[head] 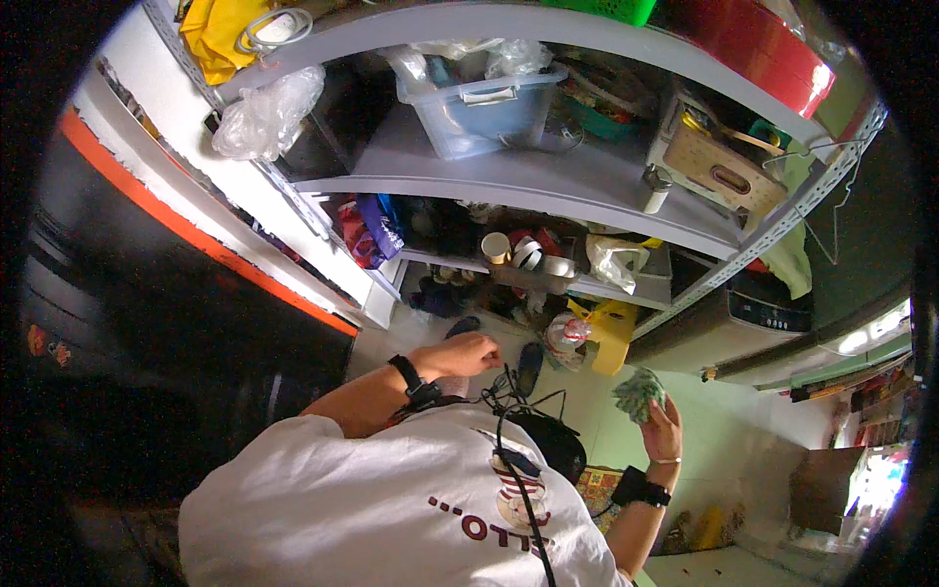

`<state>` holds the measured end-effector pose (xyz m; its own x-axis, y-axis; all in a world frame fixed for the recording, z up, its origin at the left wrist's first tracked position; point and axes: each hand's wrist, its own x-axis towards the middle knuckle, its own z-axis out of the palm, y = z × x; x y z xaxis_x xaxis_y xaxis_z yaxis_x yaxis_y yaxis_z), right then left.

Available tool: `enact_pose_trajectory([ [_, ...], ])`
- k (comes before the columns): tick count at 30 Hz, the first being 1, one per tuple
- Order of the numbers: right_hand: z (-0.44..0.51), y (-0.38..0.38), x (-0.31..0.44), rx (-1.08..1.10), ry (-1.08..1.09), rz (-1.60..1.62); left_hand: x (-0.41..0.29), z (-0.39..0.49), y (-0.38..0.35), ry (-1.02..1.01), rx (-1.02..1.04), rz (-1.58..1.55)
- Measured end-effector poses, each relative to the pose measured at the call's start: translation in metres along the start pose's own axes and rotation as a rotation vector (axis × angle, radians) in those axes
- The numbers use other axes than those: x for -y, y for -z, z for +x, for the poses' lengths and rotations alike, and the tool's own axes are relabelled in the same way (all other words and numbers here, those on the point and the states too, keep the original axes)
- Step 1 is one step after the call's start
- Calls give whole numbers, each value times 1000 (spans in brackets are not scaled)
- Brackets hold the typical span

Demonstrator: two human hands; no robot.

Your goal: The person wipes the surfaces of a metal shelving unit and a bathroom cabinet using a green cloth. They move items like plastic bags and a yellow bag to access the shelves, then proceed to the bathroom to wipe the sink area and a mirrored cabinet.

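My right hand (664,431) is raised at the right, with its fingers around a crumpled green-and-white cloth (638,395). Out in front of my chest, my left hand (458,355) has its fingers curled in, and no object shows in it. Both wrists wear black straps, and a black cable (522,488) runs down my white shirt. Ahead of me stands a grey metal shelving unit (506,176). On its middle shelf are a clear plastic storage box (488,114) and a jar with a dark lid (656,189).
Lower down lie a paper cup (496,248), tape rolls (527,253) and a white plastic bag (616,260). On the floor are a yellow bag (613,334) and a clear plastic bottle (566,332). A dark, orange-edged panel (198,227) borders the left. A wire hanger (836,220) hangs off the right post.
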<state>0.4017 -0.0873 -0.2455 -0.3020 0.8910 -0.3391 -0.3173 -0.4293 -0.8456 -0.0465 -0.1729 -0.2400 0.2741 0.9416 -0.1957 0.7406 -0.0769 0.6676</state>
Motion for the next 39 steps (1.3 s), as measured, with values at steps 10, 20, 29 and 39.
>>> enact_pose_trajectory([
  [10, 123, -122, 33, 45, 376, -360, 63, -49, 25, 69, -60, -76],
  [20, 284, -319, 12, 181, 836, -1709, 123, -98, 125, 75, -540, -45],
  [29, 306, -524, -63, 612, 919, -1608, 101, -159, 392, 338, -1604, 780],
  [39, 289, -537, -47, 629, 844, -1468, 159, -165, 463, 32, -1537, 452],
])
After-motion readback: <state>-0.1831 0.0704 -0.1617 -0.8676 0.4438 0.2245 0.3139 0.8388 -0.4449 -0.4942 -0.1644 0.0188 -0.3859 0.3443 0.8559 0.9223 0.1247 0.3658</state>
